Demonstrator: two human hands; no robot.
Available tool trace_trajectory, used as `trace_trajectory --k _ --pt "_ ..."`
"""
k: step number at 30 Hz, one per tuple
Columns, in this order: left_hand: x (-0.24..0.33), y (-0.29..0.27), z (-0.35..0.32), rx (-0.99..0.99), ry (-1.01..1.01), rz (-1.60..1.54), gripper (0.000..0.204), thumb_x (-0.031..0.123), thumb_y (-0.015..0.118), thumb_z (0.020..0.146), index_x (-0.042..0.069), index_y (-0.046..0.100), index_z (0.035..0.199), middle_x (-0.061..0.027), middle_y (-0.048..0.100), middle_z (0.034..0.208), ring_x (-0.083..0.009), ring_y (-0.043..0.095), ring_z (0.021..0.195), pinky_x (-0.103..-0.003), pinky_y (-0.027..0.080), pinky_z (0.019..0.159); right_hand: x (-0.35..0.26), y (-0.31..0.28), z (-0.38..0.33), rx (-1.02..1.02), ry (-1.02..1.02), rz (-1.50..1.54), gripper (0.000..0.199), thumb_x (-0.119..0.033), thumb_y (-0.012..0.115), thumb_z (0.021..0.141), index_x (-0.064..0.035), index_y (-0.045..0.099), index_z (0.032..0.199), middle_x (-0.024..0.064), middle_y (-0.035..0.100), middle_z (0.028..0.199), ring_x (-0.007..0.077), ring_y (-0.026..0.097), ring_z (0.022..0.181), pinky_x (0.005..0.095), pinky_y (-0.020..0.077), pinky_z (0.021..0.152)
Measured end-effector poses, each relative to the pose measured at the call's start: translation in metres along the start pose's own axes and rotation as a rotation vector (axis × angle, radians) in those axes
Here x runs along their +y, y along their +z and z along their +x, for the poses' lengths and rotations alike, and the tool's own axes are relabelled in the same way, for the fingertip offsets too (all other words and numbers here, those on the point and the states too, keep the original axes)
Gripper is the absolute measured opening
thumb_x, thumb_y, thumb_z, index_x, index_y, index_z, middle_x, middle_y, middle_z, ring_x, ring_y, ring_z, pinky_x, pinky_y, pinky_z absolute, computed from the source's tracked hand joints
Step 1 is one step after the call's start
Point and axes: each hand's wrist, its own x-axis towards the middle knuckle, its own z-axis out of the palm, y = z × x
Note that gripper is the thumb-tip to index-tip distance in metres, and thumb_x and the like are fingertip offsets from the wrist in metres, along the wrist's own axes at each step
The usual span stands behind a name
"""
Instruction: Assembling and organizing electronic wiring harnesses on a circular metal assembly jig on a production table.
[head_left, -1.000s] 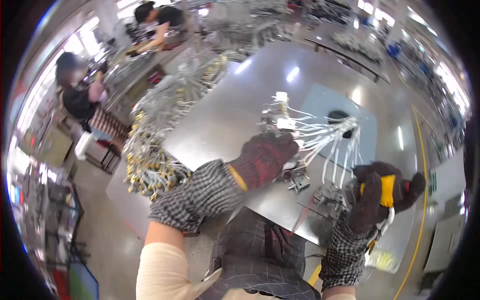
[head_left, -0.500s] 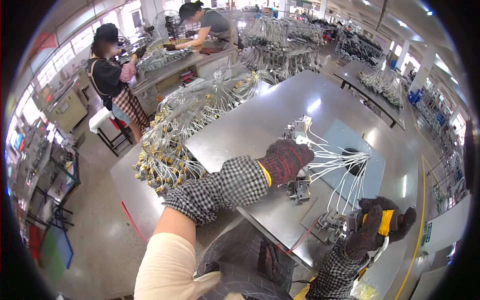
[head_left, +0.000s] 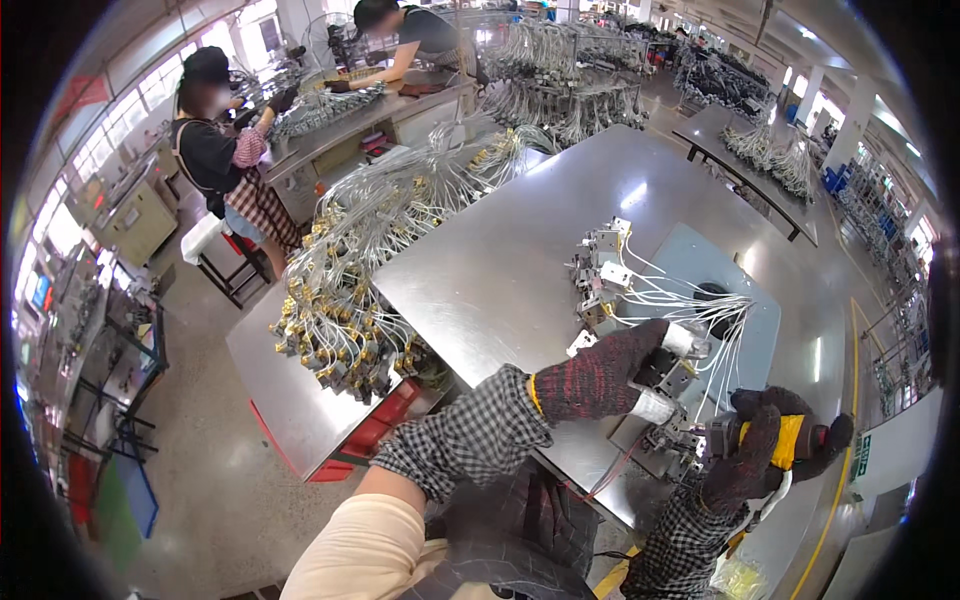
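Observation:
My left hand, in a dark red-flecked knit glove with white-wrapped fingertips, is pinched on a small dark metal part. It lies at the end of the white cables. My right hand, gloved in black, wraps round a yellow-and-black hand-held tool, whose front end points left. Between the hands, a small metal fixture sits at the table edge. Several more metal parts lie beyond my left hand, joined to the cables, which gather at a dark round hole in a blue-grey plate.
The steel table has a corner to the left. Beside it, a lower table carries a heap of white cables with brass-coloured ends. Two people work at a bench at the far left. Cable racks stand behind.
My left hand has moved right and nearer, from the far metal parts to the one beside the fixture. My right hand keeps hold of the tool. The view has shifted slightly.

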Motion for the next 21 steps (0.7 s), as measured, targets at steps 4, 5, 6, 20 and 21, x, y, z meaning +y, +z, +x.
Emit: trace_trajectory --k 4,5,6,20,21 --pt "-0.03 0.017 0.01 0.052 0.165 -0.313 0.068 0.026 0.077 0.074 0.005 0.044 0.13 -0.0024 0.055 0.101 -0.0096 0.047 0.08 -0.029 0.042 0.074 -0.011 0.009 -0.004 0.011 0.137 0.048 0.067 0.008 0.061 0.069 -0.0059 0.037 0.13 0.0128 0.058 0.094 0.0165 0.059 0.072 0.0274 0.0532 0.066" --pt "-0.03 0.018 0.011 0.071 0.207 -0.332 0.068 0.029 0.077 0.074 0.005 0.046 0.129 -0.0035 0.056 0.101 -0.0101 0.049 0.083 -0.03 0.043 0.076 -0.023 0.018 -0.005 0.02 0.125 -0.007 0.06 0.006 0.061 0.07 -0.0036 0.042 0.126 0.0098 0.058 0.093 0.0154 0.059 0.072 0.0263 0.0522 0.066" --pt "-0.03 0.017 0.009 0.071 0.209 -0.331 0.068 0.029 0.077 0.074 0.005 0.046 0.129 -0.0035 0.056 0.101 -0.0101 0.049 0.083 -0.03 0.043 0.076 -0.026 0.015 -0.002 0.02 0.123 -0.006 0.06 0.006 0.061 0.07 -0.0036 0.042 0.126 0.0098 0.058 0.093 0.0154 0.059 0.072 0.0263 0.0522 0.066" --pt "-0.051 0.013 -0.02 -0.205 0.086 0.573 0.054 0.015 0.069 0.069 0.01 0.053 0.12 -0.012 0.06 0.112 -0.0282 0.059 0.102 -0.039 0.048 0.085 -0.025 0.003 -0.006 -0.09 0.409 -0.047 0.071 -0.009 0.057 0.084 -0.0051 0.014 0.141 0.0122 0.061 0.08 0.0166 0.059 0.065 0.0294 0.0519 0.062" --pt "-0.057 0.014 -0.021 -0.195 0.154 0.607 0.055 0.016 0.07 0.068 0.01 0.053 0.12 -0.0123 0.06 0.112 -0.0286 0.06 0.101 -0.039 0.048 0.084 -0.027 0.005 -0.005 -0.085 0.409 -0.045 0.071 -0.009 0.057 0.084 -0.0051 0.014 0.141 0.0122 0.061 0.08 0.0166 0.059 0.065 0.0294 0.0519 0.062"
